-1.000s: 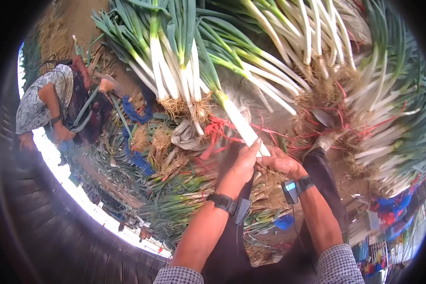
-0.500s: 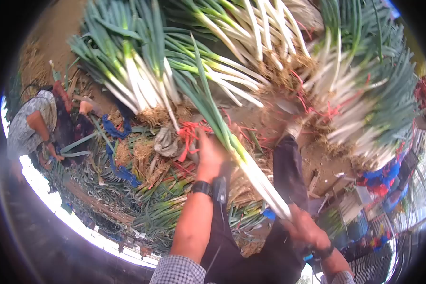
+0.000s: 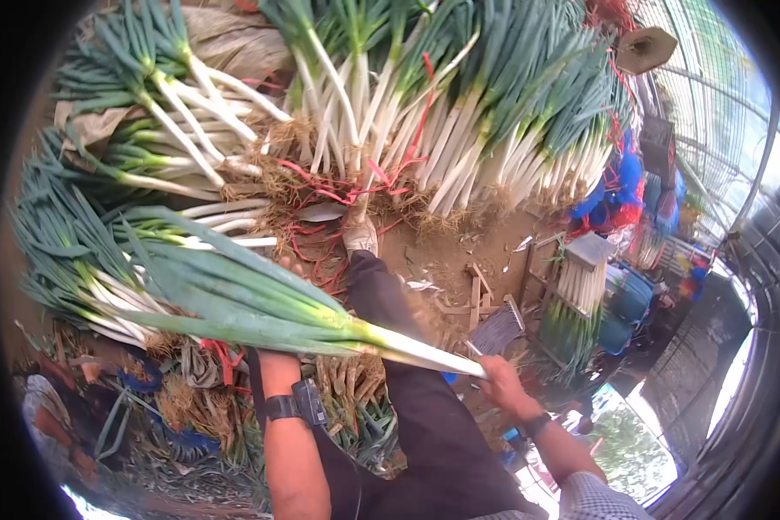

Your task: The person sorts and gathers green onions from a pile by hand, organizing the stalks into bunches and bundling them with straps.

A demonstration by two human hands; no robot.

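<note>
A bunch of large green onions (image 3: 347, 325) lies slantwise in front of me, its leaves fanning to the left and its white stems to the right. Around the white ends my right hand (image 3: 504, 387) is closed. My left hand (image 3: 279, 368), with a black device on its wrist, lies beneath the leaves. Its stretched fingertips show past their upper edge, while the leaves hide the palm. Red ties (image 3: 329, 186) lie on the ground by my foot, near a blade-like metal piece (image 3: 321, 212).
Rooted green onions (image 3: 459, 130) stand in a thick row ahead, with more piles (image 3: 121, 295) at the left. A wooden frame (image 3: 478, 295) and a grey stool (image 3: 591, 250) are to the right. Another person (image 3: 48, 416) works at the lower left.
My view has swung to the right. The green onion bunch has turned from steep to flatter, its leaves now pointing left and spread over my left hand. My right hand still grips the white ends.
</note>
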